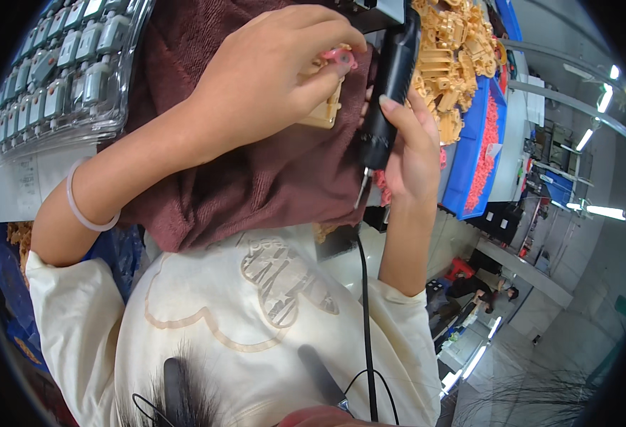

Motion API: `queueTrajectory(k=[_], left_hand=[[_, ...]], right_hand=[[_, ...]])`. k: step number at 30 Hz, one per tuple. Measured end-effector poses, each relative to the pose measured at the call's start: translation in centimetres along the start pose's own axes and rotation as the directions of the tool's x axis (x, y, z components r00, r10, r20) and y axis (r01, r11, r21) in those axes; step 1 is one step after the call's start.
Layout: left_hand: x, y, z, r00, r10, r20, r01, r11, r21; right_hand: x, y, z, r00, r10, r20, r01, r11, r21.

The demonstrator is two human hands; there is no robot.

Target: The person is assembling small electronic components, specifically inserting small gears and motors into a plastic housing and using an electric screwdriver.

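My left hand (270,78) pinches a small pink piece (339,55) against a tan plastic part (325,110) that it holds over a brown towel (256,185). A pale bracelet (78,210) sits on that wrist. Just to the right, my right hand (412,153) grips a black electric screwdriver (391,85), held nearly upright beside the tan part. A thin end sticks out below the hand, and a black cable (365,306) runs down across my cream shirt. Whether the tool touches the part is hidden by my fingers.
A clear tray (64,64) with rows of grey parts lies at the upper left. A heap of tan plastic parts (455,43) lies at the upper right beside a blue bin (485,142) of pink pieces. Other people stand far off at the lower right.
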State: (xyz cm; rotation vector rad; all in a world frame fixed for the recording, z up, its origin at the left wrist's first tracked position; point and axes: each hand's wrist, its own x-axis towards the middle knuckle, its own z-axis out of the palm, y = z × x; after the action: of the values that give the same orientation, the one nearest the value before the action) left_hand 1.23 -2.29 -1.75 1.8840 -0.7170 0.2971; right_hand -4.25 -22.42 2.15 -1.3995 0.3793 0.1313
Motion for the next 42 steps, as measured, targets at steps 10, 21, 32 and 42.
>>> queueTrajectory(k=[10,21,32,42], left_hand=[[0.2,0.6,-0.4,1.0,-0.021,0.011,0.021,1.0,-0.009],[0.3,1.3,1.6,0.998,-0.054,-0.023,0.053,0.998,-0.046],[-0.6,2.9,1.4,0.995,-0.076,-0.06,0.072,0.996,-0.06],[-0.6,2.9,1.4,0.994,-0.083,-0.066,0.081,0.996,-0.039]], right_hand=[[1.6,-8.8,2.4,0.762,-0.64,0.1,0.636,0.768,0.078],[10.1,-9.1,8.6,0.341,-0.94,0.022,0.936,0.337,-0.097],[11.0,-9.8,5.3,0.547,-0.828,0.123,0.825,0.558,0.093],[10.6,-9.3,5.7,0.508,-0.805,0.308,0.828,0.554,0.083]])
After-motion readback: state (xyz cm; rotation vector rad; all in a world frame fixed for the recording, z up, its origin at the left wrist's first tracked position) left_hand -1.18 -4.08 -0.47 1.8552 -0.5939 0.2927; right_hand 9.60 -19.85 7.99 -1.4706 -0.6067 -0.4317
